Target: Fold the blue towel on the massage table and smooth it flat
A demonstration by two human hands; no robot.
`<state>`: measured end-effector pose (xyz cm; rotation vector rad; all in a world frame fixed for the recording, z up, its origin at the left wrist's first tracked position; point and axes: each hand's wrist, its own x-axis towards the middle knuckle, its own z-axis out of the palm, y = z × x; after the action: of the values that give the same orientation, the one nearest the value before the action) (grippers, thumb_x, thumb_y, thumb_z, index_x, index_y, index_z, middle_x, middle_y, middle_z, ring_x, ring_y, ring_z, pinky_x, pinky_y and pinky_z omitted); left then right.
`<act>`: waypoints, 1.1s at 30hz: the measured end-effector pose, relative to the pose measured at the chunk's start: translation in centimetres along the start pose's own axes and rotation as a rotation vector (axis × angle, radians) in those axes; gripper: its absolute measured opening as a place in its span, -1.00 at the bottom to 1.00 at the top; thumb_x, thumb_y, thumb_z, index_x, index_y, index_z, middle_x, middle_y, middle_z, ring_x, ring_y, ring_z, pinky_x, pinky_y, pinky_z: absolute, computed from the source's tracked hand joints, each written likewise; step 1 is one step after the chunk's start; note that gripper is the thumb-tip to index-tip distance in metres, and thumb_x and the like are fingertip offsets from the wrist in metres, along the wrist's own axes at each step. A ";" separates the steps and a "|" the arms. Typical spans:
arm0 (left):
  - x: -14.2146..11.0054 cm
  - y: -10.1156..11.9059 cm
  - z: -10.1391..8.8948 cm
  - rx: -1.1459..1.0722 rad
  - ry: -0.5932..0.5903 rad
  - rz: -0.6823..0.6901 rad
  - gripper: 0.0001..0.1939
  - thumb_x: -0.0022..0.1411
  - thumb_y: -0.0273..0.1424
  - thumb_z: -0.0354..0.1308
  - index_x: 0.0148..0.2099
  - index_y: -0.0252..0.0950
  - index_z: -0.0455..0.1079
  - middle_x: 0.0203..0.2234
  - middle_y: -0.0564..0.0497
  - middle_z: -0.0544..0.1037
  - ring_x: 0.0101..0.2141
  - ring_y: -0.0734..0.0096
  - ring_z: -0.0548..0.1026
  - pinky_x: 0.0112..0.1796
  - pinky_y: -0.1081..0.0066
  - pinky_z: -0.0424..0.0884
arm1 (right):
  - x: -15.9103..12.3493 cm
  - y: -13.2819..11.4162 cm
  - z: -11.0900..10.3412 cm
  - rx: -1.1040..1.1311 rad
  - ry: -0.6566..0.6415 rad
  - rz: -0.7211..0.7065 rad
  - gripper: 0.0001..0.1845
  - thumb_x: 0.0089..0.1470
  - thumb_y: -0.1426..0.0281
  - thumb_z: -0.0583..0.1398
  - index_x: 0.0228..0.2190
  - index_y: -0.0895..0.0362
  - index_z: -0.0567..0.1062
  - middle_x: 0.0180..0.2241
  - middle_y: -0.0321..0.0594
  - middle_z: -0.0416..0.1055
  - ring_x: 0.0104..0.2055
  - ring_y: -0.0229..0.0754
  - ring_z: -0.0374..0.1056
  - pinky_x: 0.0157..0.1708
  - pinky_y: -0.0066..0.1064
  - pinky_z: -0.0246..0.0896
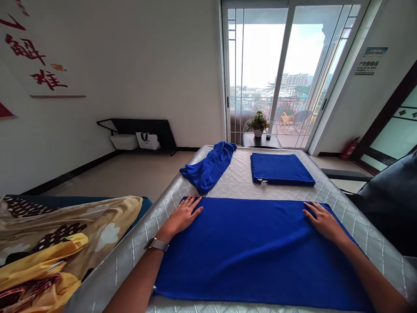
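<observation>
A flat blue towel [257,256] lies across the quilted silver-grey mattress [237,182]. My left hand [182,215] rests palm down on its far left edge, and my right hand [324,221] rests the same way on its far right edge. Neither hand grips the cloth. A wristwatch [156,244] sits on my left wrist. Further along the mattress are a loosely bunched blue towel [210,167] and a neatly folded blue towel [280,169] with a small white tag at its front edge.
A yellow-brown patterned blanket [42,248] lies left of the mattress. A dark grey seat [391,204] stands to the right. Beyond the mattress are a small dark table with a potted plant [259,124], a glass balcony door [270,74], and a red fire extinguisher [350,148].
</observation>
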<state>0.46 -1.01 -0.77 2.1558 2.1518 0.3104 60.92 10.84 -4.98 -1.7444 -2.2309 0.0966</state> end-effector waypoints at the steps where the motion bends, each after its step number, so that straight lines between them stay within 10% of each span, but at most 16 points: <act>1: 0.0 0.0 0.1 0.003 -0.009 -0.004 -0.30 0.46 0.07 -0.19 0.46 -0.16 0.12 0.43 -0.15 0.16 0.41 -0.01 0.08 0.35 -0.05 0.04 | -0.2 -0.2 0.3 -0.019 -0.029 0.016 -0.24 0.29 -0.08 -0.13 0.33 0.00 0.28 0.40 -0.18 0.14 0.45 0.05 -0.01 0.41 0.02 -0.11; 14: -0.1 -0.4 0.1 0.007 -0.051 -0.086 -0.32 0.49 0.03 -0.27 0.49 -0.17 0.05 0.48 -0.21 0.00 0.45 -0.02 -0.09 0.36 -0.07 -0.08 | 0.2 0.4 -0.7 -0.194 -0.174 0.202 -0.26 0.29 0.00 -0.15 0.38 -0.02 0.19 0.44 -0.13 0.04 0.46 0.15 -0.05 0.36 0.17 -0.06; 20: -0.3 0.3 0.1 0.044 -0.034 -0.121 -0.36 0.51 -0.02 -0.26 0.50 -0.14 0.02 0.49 -0.16 -0.04 0.46 0.07 -0.10 0.38 -0.01 -0.15 | 1.1 -14.2 -2.8 -0.308 -0.116 0.051 -0.30 0.35 0.21 -0.16 0.36 0.29 0.21 0.42 0.05 0.04 0.47 0.12 -0.07 0.41 0.00 -0.22; 26: -0.3 0.1 0.2 0.054 -0.010 -0.138 -0.37 0.51 -0.05 -0.23 0.49 -0.15 0.05 0.48 -0.15 0.01 0.45 0.06 -0.06 0.38 -0.03 -0.12 | 0.2 -32.1 1.1 0.026 -0.319 -0.296 -0.22 0.39 0.01 -0.26 0.43 0.16 0.04 0.47 -0.22 -0.11 0.51 -0.08 -0.27 0.44 -0.15 -0.36; 29: -0.3 -0.1 0.3 0.056 0.001 -0.151 -0.38 0.51 -0.06 -0.22 0.49 -0.16 0.05 0.48 -0.16 0.01 0.45 0.04 -0.05 0.38 -0.06 -0.09 | -0.1 -33.9 2.5 0.054 -0.327 -0.284 -0.20 0.38 -0.04 -0.25 0.44 0.13 -0.02 0.49 -0.25 -0.19 0.52 -0.10 -0.34 0.45 -0.13 -0.49; 33: -0.2 -0.4 0.6 0.067 0.003 -0.154 -0.37 0.51 -0.06 -0.22 0.49 -0.16 0.03 0.48 -0.15 0.01 0.45 0.05 -0.04 0.38 -0.05 -0.10 | -0.2 -29.5 2.5 0.015 -0.326 -0.258 -0.21 0.38 -0.06 -0.27 0.45 0.06 -0.06 0.49 -0.31 -0.22 0.52 -0.12 -0.36 0.45 -0.13 -0.51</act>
<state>0.21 -1.15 -1.45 2.0069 2.3455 0.2326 32.64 3.41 -0.32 -1.5045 -2.6573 0.3619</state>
